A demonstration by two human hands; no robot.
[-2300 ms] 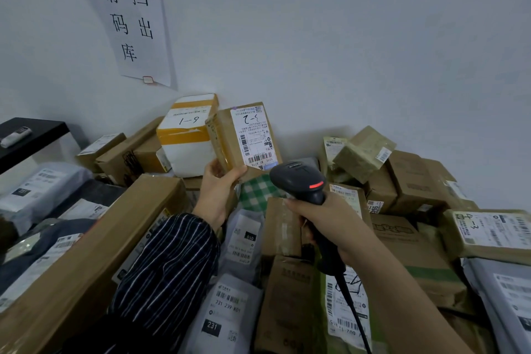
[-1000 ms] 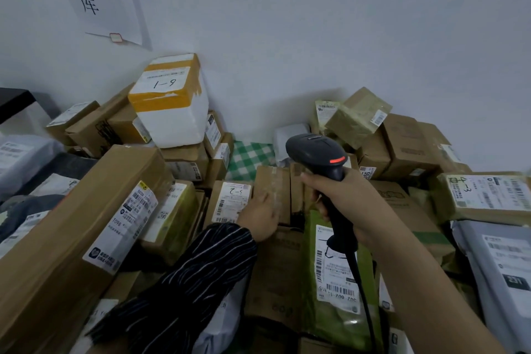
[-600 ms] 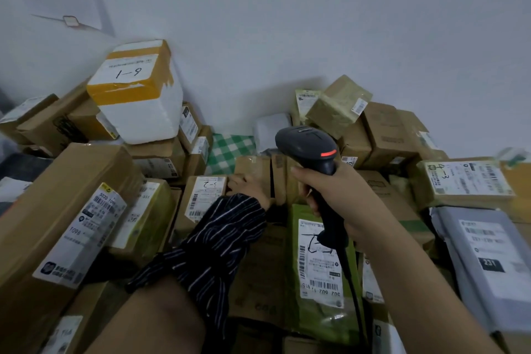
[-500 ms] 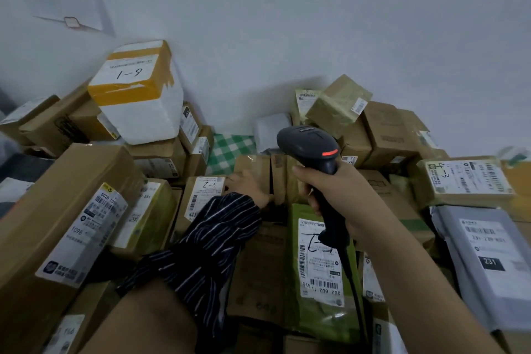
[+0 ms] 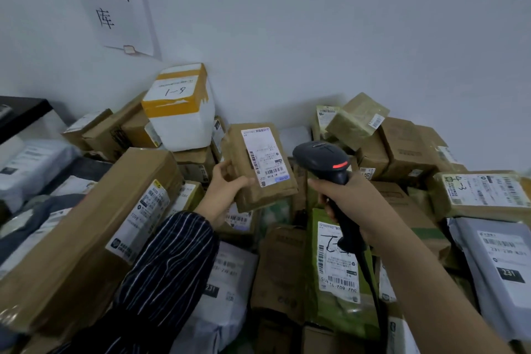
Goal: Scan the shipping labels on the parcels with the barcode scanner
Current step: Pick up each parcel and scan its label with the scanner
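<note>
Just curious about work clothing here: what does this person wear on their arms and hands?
The left arm has a dark sleeve with thin white stripes, ending near the wrist. The right arm is bare, no sleeve in view. The left hand and right hand are ungloved; no ring or watch shows.

Left grip (image 5: 227, 195) holds parcel (image 5: 260, 165), right grip (image 5: 349, 201) scanner (image 5: 320, 158).

Dim, flat light, soft focus, edges seemingly bowed

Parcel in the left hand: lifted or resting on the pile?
Lifted: left hand grips the brown parcel clear of the pile, label showing.
</note>
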